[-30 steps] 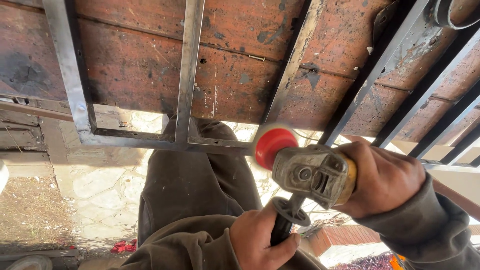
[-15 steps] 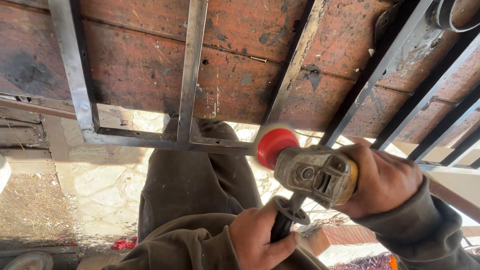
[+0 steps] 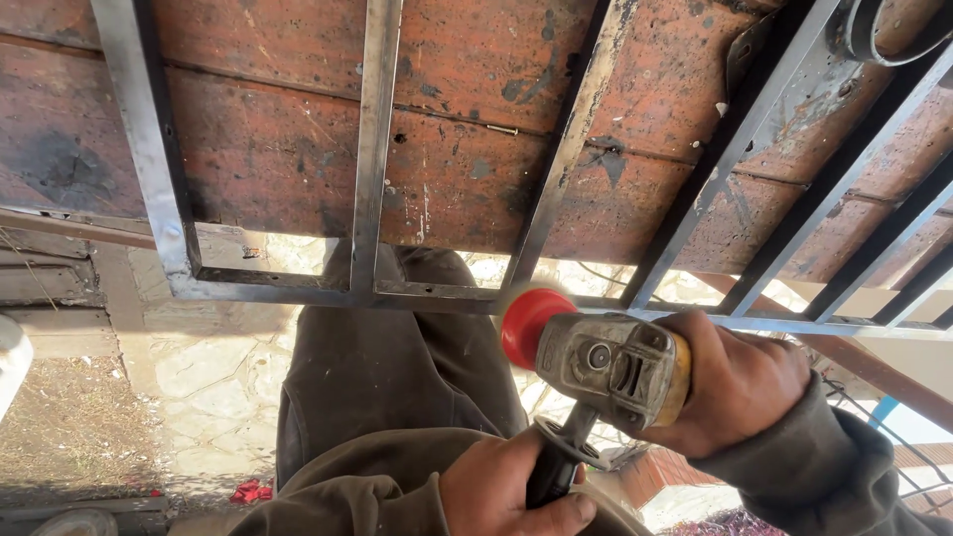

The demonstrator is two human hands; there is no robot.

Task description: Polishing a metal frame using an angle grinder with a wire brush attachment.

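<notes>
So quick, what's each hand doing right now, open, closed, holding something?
Left hand: closed around the black side handle of the angle grinder.
Right hand: closed around the grinder's body.

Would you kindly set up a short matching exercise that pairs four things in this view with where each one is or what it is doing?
Things:
1. left hand
2. right hand
3. red disc
4. metal frame

Places or states:
A. lies flat on the rusty wooden boards
B. wraps the grinder's body
C. sits against the frame's lower bar
D. grips the black side handle

Pairs: 1-D, 2-B, 3-C, 4-A
</notes>
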